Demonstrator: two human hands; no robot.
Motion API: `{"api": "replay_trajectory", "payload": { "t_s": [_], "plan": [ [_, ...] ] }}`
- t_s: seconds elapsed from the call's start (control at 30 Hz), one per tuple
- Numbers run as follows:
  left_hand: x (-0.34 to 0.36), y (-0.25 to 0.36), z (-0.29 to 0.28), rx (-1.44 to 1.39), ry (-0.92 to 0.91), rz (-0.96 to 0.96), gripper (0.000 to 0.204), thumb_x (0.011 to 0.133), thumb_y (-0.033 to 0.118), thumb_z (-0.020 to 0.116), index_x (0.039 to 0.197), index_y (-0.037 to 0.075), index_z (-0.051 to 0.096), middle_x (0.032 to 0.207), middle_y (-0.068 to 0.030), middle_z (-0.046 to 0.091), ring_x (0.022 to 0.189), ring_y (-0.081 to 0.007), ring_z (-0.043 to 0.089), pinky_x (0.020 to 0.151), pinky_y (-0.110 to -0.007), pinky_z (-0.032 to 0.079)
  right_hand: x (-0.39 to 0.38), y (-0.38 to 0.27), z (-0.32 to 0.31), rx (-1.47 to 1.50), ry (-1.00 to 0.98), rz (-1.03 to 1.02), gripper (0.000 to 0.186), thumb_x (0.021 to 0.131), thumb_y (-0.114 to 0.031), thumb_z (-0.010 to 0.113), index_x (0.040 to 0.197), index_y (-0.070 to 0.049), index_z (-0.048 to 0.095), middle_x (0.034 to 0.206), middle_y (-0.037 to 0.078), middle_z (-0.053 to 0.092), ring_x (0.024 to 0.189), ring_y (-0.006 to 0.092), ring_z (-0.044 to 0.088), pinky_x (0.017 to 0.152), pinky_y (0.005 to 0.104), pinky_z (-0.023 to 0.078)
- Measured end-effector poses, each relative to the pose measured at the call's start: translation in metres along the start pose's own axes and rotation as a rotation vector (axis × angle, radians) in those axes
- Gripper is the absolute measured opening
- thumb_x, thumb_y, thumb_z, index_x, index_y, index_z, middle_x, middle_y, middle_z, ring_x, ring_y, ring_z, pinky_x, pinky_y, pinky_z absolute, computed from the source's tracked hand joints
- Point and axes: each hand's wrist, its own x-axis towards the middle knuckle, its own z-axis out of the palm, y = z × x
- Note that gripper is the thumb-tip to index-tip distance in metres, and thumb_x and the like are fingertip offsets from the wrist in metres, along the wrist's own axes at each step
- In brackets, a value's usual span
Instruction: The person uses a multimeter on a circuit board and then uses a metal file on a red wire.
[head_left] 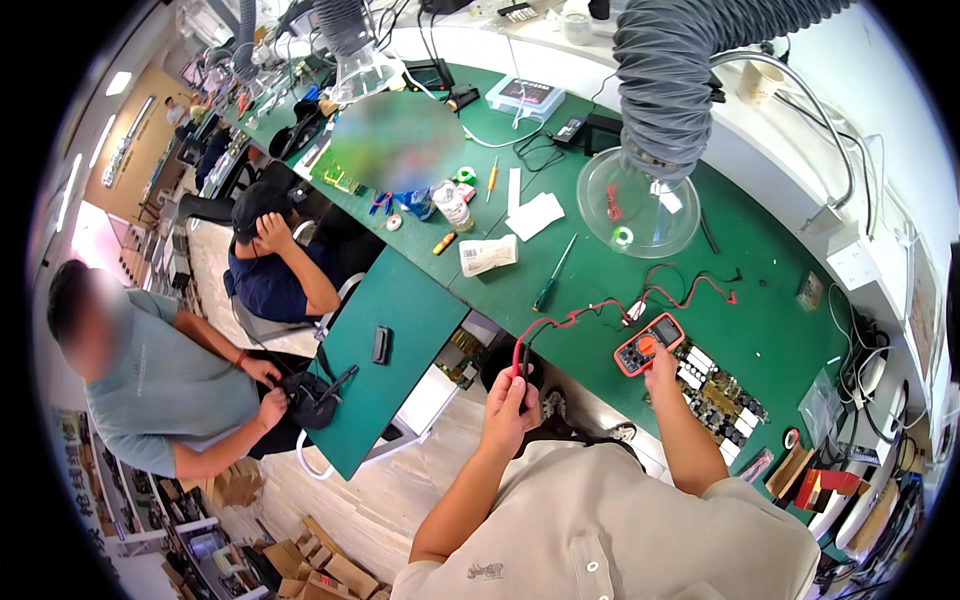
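Observation:
My left hand [508, 412] is closed around the red and black test probes, held upright in front of my body near the bench edge. Their red test lead [572, 316] runs across the bench toward an orange and black multimeter [648, 345]. That meter lies face up, its orange round dial under the fingertips of my right hand [660, 370]. The right fingers are closed at the dial; the palm hides part of the lower casing. Just right of this hand lies a populated circuit board [718, 398] with white and metal components.
A green-handled screwdriver [553, 272], a white box [488, 256] and a clear bottle [452, 205] lie or stand farther left. A grey extraction hose [660, 95] with a clear hood [638, 205] hangs over the bench. Two people are at the left, one holding a black pouch [312, 398].

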Motion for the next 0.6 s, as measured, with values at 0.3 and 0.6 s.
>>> {"api": "replay_trajectory", "payload": {
  "t_s": [0.3, 0.6],
  "plan": [
    [0.019, -0.009, 0.025, 0.7, -0.179, 0.085, 0.017, 0.1, 0.016, 0.045, 0.11, 0.004, 0.053, 0.067, -0.0004, 0.049, 0.052, -0.009, 0.043, 0.048, -0.024, 0.034, -0.176, -0.077, 0.015, -0.594, -0.502, -1.096, 0.043, 0.086, -0.013, 0.065, 0.126, -0.003, 0.053, 0.132, 0.014, 0.051, 0.129, 0.0309, 0.043, 0.106, 0.0424, 0.035],
    [0.028, 0.025, 0.091, 1.505, -0.879, 0.502, 0.012, 0.085, 0.01, 0.06, 0.092, 0.0, 0.06, 0.079, -0.0207, 0.064, 0.072, -0.0398, 0.062, 0.062, -0.047, 0.049, -0.267, -0.146, 0.027, -1.299, -1.157, -0.967, 0.034, 0.091, -0.022, 0.06, 0.118, -0.002, 0.057, 0.091, 0.018, 0.065, 0.084, 0.0361, 0.063, 0.076, 0.0444, 0.05]
  ]
}}
